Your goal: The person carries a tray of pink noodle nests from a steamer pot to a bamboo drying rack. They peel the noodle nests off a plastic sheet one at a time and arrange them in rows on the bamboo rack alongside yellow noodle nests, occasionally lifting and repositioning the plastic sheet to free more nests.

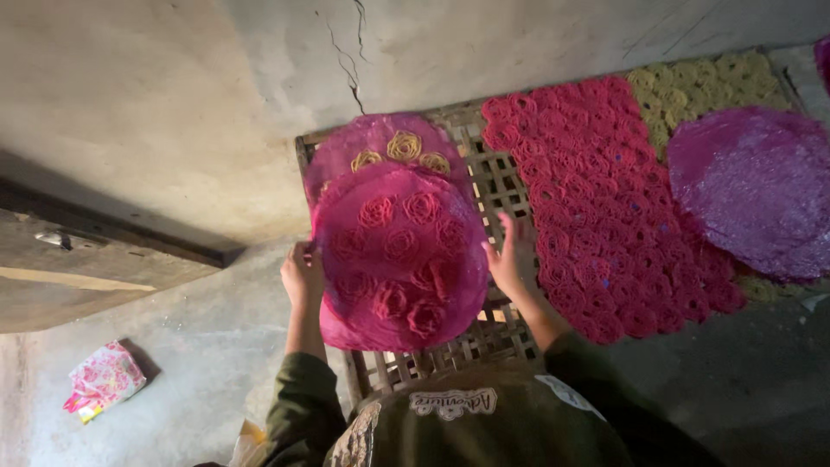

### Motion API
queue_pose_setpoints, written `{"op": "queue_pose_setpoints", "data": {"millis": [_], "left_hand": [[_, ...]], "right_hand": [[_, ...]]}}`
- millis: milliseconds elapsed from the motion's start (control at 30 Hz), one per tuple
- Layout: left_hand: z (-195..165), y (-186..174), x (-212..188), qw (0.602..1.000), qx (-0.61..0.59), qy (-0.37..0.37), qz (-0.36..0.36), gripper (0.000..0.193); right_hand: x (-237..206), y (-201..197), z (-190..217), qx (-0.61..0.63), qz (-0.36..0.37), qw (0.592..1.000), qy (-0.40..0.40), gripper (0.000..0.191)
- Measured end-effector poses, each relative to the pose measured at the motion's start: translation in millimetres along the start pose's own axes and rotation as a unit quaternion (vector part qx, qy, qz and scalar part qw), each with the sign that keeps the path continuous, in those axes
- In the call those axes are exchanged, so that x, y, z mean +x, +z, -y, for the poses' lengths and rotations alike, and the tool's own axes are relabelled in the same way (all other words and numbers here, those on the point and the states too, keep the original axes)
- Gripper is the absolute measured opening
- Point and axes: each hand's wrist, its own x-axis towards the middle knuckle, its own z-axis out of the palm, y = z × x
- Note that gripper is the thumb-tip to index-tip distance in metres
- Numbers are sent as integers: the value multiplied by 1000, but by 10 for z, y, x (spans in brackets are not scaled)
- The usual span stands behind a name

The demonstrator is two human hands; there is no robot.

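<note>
My left hand [302, 273] grips the left edge of a round pink mesh disc [399, 259] carrying several pink coiled rosettes. My right hand [505, 259] rests with spread fingers against the disc's right edge. The disc is tilted over a woven bamboo mat [497, 186]. Behind it lies a second pink disc [380, 143] with three yellow rosettes [404, 147].
To the right, rows of pink rosettes [605, 199] and yellow rosettes [700, 82] cover the mat, with a purple mesh disc [756, 186] on top. A cracked concrete wall [259, 78] stands behind. A crumpled pink wrapper [104, 379] lies on the floor at left.
</note>
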Motion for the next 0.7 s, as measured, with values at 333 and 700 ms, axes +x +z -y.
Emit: {"op": "queue_pose_setpoints", "data": {"millis": [333,700], "left_hand": [[-799,805,-130,978,77,187,53,41],[-1265,1180,132,936,198,271,103,55]], "right_hand": [[246,476,240,-71,-13,986,-153,29],[1374,-120,-805,482,27,828,284,27]]}}
